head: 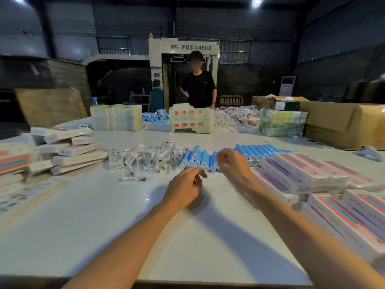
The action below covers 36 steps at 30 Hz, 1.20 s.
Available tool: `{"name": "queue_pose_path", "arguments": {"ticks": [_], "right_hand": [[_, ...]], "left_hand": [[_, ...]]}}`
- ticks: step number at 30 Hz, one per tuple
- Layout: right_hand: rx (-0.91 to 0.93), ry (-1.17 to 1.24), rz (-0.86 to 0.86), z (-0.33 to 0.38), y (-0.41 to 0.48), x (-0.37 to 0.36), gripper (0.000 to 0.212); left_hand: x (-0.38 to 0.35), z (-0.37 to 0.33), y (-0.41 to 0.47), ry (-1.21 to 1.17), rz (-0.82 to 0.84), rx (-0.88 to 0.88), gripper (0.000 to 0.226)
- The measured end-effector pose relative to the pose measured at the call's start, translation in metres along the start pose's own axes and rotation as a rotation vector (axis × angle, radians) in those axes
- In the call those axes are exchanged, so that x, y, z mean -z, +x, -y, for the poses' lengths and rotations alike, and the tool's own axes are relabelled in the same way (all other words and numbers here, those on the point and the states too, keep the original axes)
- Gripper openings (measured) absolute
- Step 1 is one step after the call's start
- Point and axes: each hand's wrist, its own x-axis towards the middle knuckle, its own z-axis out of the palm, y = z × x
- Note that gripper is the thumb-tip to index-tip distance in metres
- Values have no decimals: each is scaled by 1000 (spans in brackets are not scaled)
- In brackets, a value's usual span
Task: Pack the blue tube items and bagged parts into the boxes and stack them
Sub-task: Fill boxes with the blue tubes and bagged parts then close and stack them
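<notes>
A row of blue tubes (196, 158) with white caps lies across the middle of the white table (104, 215). Left of them sits a heap of clear bagged parts (158, 156). My left hand (184, 187) hovers just in front of the tubes, fingers loosely curled, holding nothing. My right hand (233, 163) reaches over the tubes' near ends with curled fingers, and nothing shows in its grip. Closed white boxes with pink and blue print (308, 173) are stacked at the right. Flat and loose boxes (70, 153) pile up at the left.
A person in a black shirt (199, 88) stands behind the far side of the table. Stacks of flat cartons (116, 117), another pile of blue tubes (156, 116) and a large brown cardboard box (343, 122) line the far edge. One bagged part (133, 179) lies alone.
</notes>
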Motion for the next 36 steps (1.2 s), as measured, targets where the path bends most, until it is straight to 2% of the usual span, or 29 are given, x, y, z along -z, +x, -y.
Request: {"name": "queue_pose_path", "arguments": {"ticks": [2, 4, 6, 8, 11, 15, 18, 21, 25, 29, 32, 36], "right_hand": [[-46, 314, 71, 12, -8, -38, 16], [-91, 531, 98, 14, -18, -68, 26], [-124, 613, 112, 5, -23, -85, 33], [-143, 686, 154, -1, -22, -89, 29], [-155, 736, 185, -7, -22, -91, 23], [-180, 811, 204, -12, -19, -93, 22], [-166, 814, 225, -10, -19, -95, 22], [-131, 787, 240, -6, -20, -95, 22], [-109, 767, 257, -2, -22, -94, 21], [-95, 760, 276, -5, -23, -93, 22], [-94, 757, 276, -6, -22, -93, 23], [-91, 742, 275, -5, -22, -94, 23]], "left_hand": [[4, -2, 0, 31, -67, 48, 30], [7, -1, -2, 86, -103, 78, 16], [10, 1, -4, 127, -98, 90, 11], [18, 2, -4, 149, -79, 116, 15], [41, 10, 1, 211, -22, 197, 19], [101, 51, 2, 478, 30, 326, 32], [161, 96, -19, 707, 14, 623, 48], [206, 140, -55, 908, -4, 872, 51], [228, 177, -95, 1024, 22, 961, 52], [229, 179, -109, 1180, 133, 966, 37], [228, 174, -106, 1077, 51, 960, 42], [219, 140, -71, 597, -183, 847, 46]]}}
